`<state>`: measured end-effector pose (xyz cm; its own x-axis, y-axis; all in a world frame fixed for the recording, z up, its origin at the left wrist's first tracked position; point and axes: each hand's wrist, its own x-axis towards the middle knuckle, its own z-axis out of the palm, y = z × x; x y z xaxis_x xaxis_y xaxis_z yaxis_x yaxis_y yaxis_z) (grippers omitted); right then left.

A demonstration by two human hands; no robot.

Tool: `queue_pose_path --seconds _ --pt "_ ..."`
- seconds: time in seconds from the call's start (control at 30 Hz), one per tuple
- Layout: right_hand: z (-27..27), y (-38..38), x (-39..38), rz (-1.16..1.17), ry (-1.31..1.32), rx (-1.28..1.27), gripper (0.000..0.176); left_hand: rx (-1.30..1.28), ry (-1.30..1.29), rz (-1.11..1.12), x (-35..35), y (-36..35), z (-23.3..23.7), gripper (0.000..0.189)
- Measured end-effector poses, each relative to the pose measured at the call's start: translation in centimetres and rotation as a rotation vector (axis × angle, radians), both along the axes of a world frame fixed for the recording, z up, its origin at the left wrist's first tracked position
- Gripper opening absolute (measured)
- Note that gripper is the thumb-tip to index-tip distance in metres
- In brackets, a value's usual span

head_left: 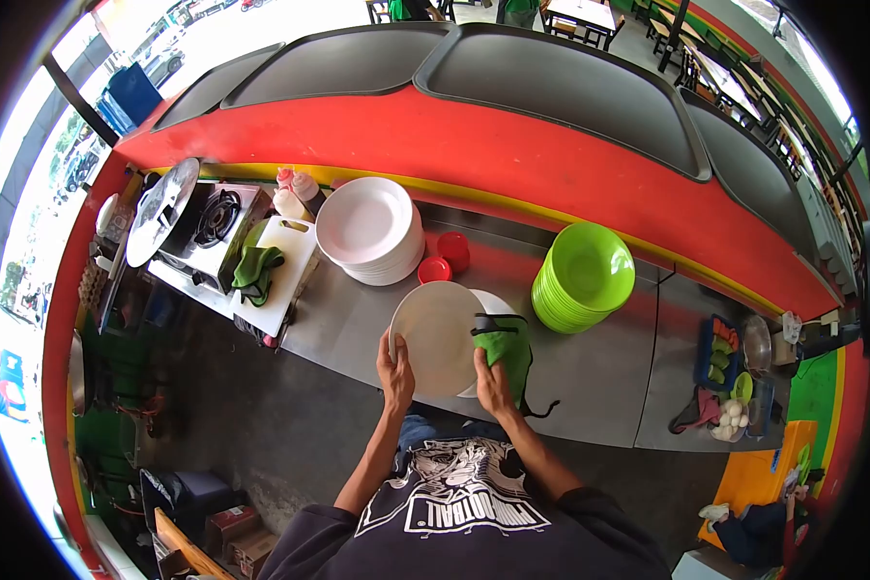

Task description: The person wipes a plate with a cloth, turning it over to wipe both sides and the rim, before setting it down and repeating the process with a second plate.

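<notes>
Between my two hands a white plate [437, 338] is held up over the steel counter, its broad face toward me. My left hand [394, 372] grips its left rim. On the right side, my right hand [493, 383] is closed around a green cloth [505, 353] with dark edging and a dangling string, pressed at the plate's right edge. Partly hidden behind the held plate, another white plate [493, 302] lies on the counter. A tall stack of white plates [367, 227] stands just beyond, to the left.
Green bowls [585, 275] are stacked at right, near red containers [453, 251]. A gas stove [217, 217], a cutting board [285, 256] with a green cloth, and sauce bottles [300, 188] occupy the left. Black trays [561, 87] top the red ledge [358, 126]; vegetable baskets [717, 353] sit far right.
</notes>
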<state>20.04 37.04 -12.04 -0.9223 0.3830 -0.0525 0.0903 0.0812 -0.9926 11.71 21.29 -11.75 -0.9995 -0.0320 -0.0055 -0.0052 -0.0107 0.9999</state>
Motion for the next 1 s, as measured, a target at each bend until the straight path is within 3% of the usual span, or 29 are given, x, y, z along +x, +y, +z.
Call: queue_pose_path --seconds 0.07,0.17,0.27,0.4,0.47,0.57,0.67,0.8,1.0 --pt "1.0 -0.7 -0.2 0.201 -0.191 -0.075 0.044 0.060 -0.063 -0.006 0.0 -0.5 -0.7 0.038" --pt "3.7 -4.1 -0.5 0.421 -0.072 -0.167 0.052 0.162 -0.112 -0.035 0.1 -0.9 -0.3 0.039" --pt "4.0 -8.2 -0.8 0.489 0.247 0.073 0.059 0.381 -0.240 -0.076 -0.3 -2.5 -0.7 0.041" --pt "5.4 -9.0 -3.5 0.729 0.085 -0.025 0.065 0.501 -0.347 -0.065 -1.6 -4.8 2.5 0.042" --pt "4.9 -9.3 -5.8 0.668 0.239 0.350 0.064 0.508 -0.333 -0.072 -2.3 -6.0 3.8 0.043" --pt "4.5 -8.8 -9.7 0.458 0.382 0.826 0.060 0.318 -0.301 -0.096 -3.8 -8.9 3.6 0.044" --pt "5.7 -8.8 -11.4 0.333 0.248 1.022 0.057 0.309 -0.244 -0.036 -5.9 -10.6 4.2 0.044" --pt "6.1 -12.0 -10.3 0.320 0.171 1.014 0.051 0.311 -0.184 0.047 -9.3 -12.8 6.3 0.044" --pt "7.8 -21.1 -11.1 0.453 0.294 0.766 0.049 0.326 -0.180 -0.007 -14.9 -16.9 4.2 0.041"
